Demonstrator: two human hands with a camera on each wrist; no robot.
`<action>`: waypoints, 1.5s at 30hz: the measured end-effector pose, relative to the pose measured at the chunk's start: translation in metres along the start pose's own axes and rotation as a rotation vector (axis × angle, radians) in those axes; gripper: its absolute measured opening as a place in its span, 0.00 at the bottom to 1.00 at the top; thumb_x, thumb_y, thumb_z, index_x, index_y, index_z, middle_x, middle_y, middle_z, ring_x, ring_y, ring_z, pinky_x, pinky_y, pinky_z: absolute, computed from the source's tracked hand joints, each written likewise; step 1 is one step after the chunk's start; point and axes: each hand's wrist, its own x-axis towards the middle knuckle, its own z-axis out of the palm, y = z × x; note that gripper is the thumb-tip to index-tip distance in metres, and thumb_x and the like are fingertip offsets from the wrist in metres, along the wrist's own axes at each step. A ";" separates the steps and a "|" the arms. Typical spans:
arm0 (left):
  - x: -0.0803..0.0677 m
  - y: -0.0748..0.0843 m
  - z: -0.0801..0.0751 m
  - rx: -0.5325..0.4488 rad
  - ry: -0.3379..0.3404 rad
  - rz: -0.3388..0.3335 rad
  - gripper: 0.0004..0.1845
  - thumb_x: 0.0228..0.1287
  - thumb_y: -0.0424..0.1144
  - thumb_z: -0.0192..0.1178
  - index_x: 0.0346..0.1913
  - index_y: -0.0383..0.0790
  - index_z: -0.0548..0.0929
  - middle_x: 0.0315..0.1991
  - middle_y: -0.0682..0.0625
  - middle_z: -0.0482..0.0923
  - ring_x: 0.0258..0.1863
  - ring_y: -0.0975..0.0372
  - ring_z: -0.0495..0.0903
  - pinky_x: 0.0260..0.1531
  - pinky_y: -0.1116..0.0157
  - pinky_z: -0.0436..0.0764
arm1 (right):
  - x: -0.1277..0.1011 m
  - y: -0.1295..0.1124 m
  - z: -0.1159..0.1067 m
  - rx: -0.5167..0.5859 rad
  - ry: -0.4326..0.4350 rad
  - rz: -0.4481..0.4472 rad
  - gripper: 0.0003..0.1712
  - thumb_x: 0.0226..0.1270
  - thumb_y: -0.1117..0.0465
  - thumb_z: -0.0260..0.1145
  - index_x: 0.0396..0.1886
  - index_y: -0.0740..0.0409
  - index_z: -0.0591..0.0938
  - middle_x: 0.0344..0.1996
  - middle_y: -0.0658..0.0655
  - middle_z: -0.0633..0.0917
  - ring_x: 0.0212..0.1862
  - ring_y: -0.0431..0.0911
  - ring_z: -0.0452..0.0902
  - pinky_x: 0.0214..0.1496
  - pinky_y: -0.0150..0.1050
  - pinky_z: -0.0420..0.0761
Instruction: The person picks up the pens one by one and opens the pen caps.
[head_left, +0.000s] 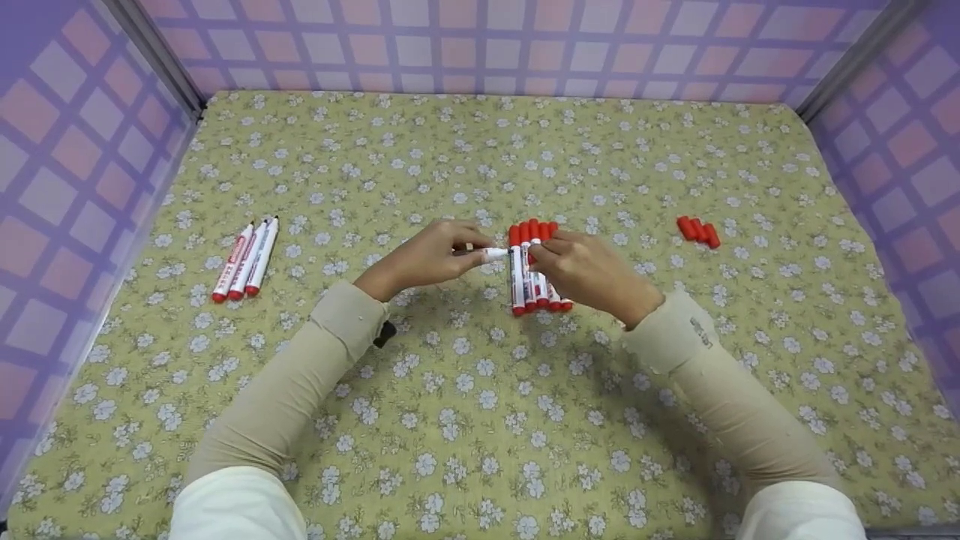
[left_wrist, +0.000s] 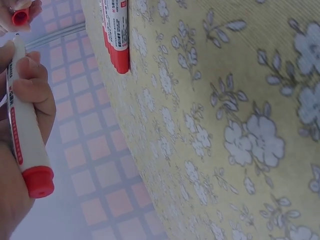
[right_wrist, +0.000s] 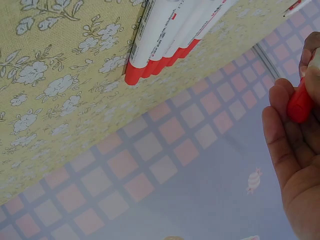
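Marker's red end (left_wrist: 38, 182) only wrist-visible

Three markers (head_left: 245, 259) far left, loose caps (head_left: 698, 231) far right of marker row (head_left: 534, 266).

Capped markers (head_left: 535, 266): five. Uncapped markers (head_left: 246, 259): four. Loose caps (head_left: 698, 231): three.

We see a yellow-green surface (head_left: 480, 420) printed with small white flowers, walled by a purple grid of pink squares (head_left: 67, 150). Our markers (head_left: 534, 266) are white with red caps and red ends; three loose caps (head_left: 698, 231) near the right edge are red. Our sleeves (head_left: 300, 382) are beige.
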 end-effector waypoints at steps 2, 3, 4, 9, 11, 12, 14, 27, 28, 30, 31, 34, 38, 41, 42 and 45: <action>-0.002 -0.002 -0.002 0.003 0.012 -0.010 0.14 0.71 0.40 0.55 0.52 0.39 0.84 0.42 0.47 0.80 0.29 0.56 0.71 0.31 0.64 0.71 | 0.000 0.000 0.000 -0.001 -0.001 0.003 0.08 0.66 0.66 0.65 0.37 0.67 0.85 0.28 0.60 0.87 0.26 0.48 0.77 0.29 0.36 0.81; -0.003 -0.003 -0.002 0.004 0.018 -0.015 0.14 0.71 0.40 0.55 0.52 0.38 0.85 0.42 0.47 0.80 0.29 0.56 0.71 0.30 0.64 0.72 | 0.000 0.000 0.001 -0.001 0.000 0.004 0.08 0.66 0.65 0.64 0.38 0.67 0.85 0.28 0.60 0.87 0.26 0.48 0.78 0.30 0.36 0.81; -0.004 -0.004 -0.003 0.004 0.024 -0.021 0.14 0.71 0.40 0.55 0.51 0.38 0.85 0.41 0.47 0.80 0.28 0.57 0.72 0.30 0.64 0.72 | -0.001 0.000 0.001 0.000 0.003 0.004 0.08 0.66 0.65 0.65 0.38 0.67 0.85 0.28 0.60 0.87 0.26 0.48 0.78 0.30 0.36 0.81; -0.011 -0.011 -0.007 -0.044 0.041 -0.076 0.13 0.70 0.39 0.56 0.51 0.38 0.84 0.40 0.46 0.80 0.30 0.54 0.79 0.29 0.65 0.78 | -0.002 0.001 0.004 0.007 0.017 -0.001 0.08 0.66 0.65 0.64 0.37 0.67 0.85 0.28 0.61 0.87 0.27 0.49 0.79 0.32 0.38 0.82; -0.014 -0.014 -0.009 -0.064 0.043 -0.106 0.13 0.70 0.39 0.56 0.51 0.39 0.84 0.39 0.46 0.80 0.32 0.52 0.80 0.29 0.65 0.79 | -0.002 0.001 0.004 0.010 0.019 -0.005 0.08 0.67 0.65 0.63 0.37 0.67 0.85 0.28 0.61 0.87 0.26 0.49 0.79 0.32 0.38 0.82; -0.016 -0.015 -0.010 -0.075 0.043 -0.123 0.13 0.70 0.39 0.56 0.52 0.39 0.84 0.40 0.46 0.80 0.33 0.52 0.81 0.29 0.65 0.79 | -0.002 0.001 0.004 0.014 0.019 -0.007 0.08 0.67 0.65 0.63 0.36 0.67 0.85 0.28 0.61 0.87 0.26 0.48 0.79 0.32 0.38 0.82; -0.019 -0.018 -0.013 -0.083 0.049 -0.154 0.14 0.70 0.39 0.56 0.54 0.40 0.83 0.40 0.46 0.80 0.34 0.52 0.81 0.30 0.64 0.79 | -0.002 0.001 0.004 0.022 0.018 -0.011 0.09 0.67 0.65 0.63 0.36 0.67 0.85 0.27 0.60 0.87 0.26 0.48 0.79 0.32 0.38 0.82; -0.043 -0.033 -0.031 -0.030 0.161 -0.343 0.17 0.70 0.44 0.57 0.56 0.42 0.81 0.45 0.45 0.81 0.39 0.55 0.76 0.35 0.62 0.74 | -0.004 0.000 0.007 0.025 -0.018 -0.002 0.08 0.63 0.64 0.68 0.36 0.66 0.86 0.29 0.60 0.88 0.30 0.49 0.83 0.36 0.39 0.84; -0.045 -0.034 -0.033 -0.028 0.171 -0.360 0.17 0.70 0.45 0.57 0.57 0.43 0.81 0.45 0.46 0.81 0.39 0.56 0.76 0.35 0.62 0.74 | -0.004 0.000 0.007 0.029 -0.018 -0.003 0.08 0.63 0.64 0.68 0.36 0.66 0.86 0.29 0.60 0.88 0.30 0.49 0.83 0.36 0.39 0.84; -0.050 -0.037 -0.037 -0.028 0.183 -0.382 0.19 0.70 0.46 0.56 0.58 0.43 0.80 0.47 0.45 0.80 0.41 0.56 0.75 0.35 0.62 0.73 | -0.005 0.000 0.007 0.031 -0.022 -0.003 0.08 0.64 0.64 0.67 0.36 0.66 0.86 0.30 0.60 0.88 0.31 0.49 0.84 0.36 0.39 0.84; -0.052 -0.039 -0.039 -0.030 0.187 -0.393 0.19 0.70 0.47 0.56 0.59 0.43 0.80 0.47 0.45 0.80 0.42 0.57 0.75 0.35 0.62 0.73 | -0.005 0.001 0.007 0.031 -0.024 -0.002 0.08 0.64 0.64 0.67 0.36 0.66 0.86 0.30 0.60 0.88 0.31 0.49 0.84 0.37 0.39 0.84; -0.059 -0.043 -0.045 -0.043 0.202 -0.424 0.20 0.70 0.48 0.55 0.60 0.44 0.79 0.49 0.45 0.79 0.45 0.57 0.75 0.38 0.61 0.73 | -0.006 0.001 0.007 0.025 -0.036 0.001 0.08 0.65 0.64 0.66 0.37 0.65 0.86 0.31 0.60 0.88 0.32 0.49 0.84 0.37 0.39 0.84; -0.067 -0.049 -0.052 -0.041 0.234 -0.442 0.21 0.70 0.49 0.55 0.60 0.43 0.79 0.50 0.44 0.79 0.45 0.55 0.75 0.39 0.60 0.73 | -0.007 0.000 0.007 0.038 -0.057 0.002 0.08 0.64 0.65 0.66 0.38 0.66 0.86 0.31 0.60 0.88 0.32 0.49 0.84 0.38 0.39 0.84; -0.072 -0.055 -0.057 -0.023 0.267 -0.455 0.21 0.70 0.49 0.56 0.60 0.41 0.79 0.50 0.43 0.80 0.45 0.54 0.75 0.40 0.59 0.73 | -0.008 0.000 0.008 0.055 -0.067 0.001 0.08 0.64 0.65 0.67 0.39 0.66 0.86 0.31 0.60 0.88 0.33 0.50 0.84 0.39 0.40 0.84; -0.074 -0.056 -0.058 -0.022 0.280 -0.461 0.21 0.70 0.48 0.56 0.60 0.41 0.79 0.50 0.42 0.80 0.45 0.54 0.76 0.40 0.59 0.73 | -0.008 0.000 0.008 0.060 -0.067 0.000 0.08 0.64 0.65 0.67 0.39 0.66 0.86 0.32 0.60 0.88 0.33 0.50 0.84 0.39 0.40 0.84; -0.079 -0.061 -0.062 -0.021 0.306 -0.473 0.21 0.70 0.48 0.56 0.59 0.40 0.79 0.50 0.41 0.80 0.45 0.53 0.76 0.39 0.61 0.74 | -0.009 0.000 0.008 0.066 -0.065 -0.001 0.08 0.63 0.66 0.67 0.39 0.67 0.86 0.32 0.60 0.88 0.33 0.50 0.84 0.39 0.40 0.84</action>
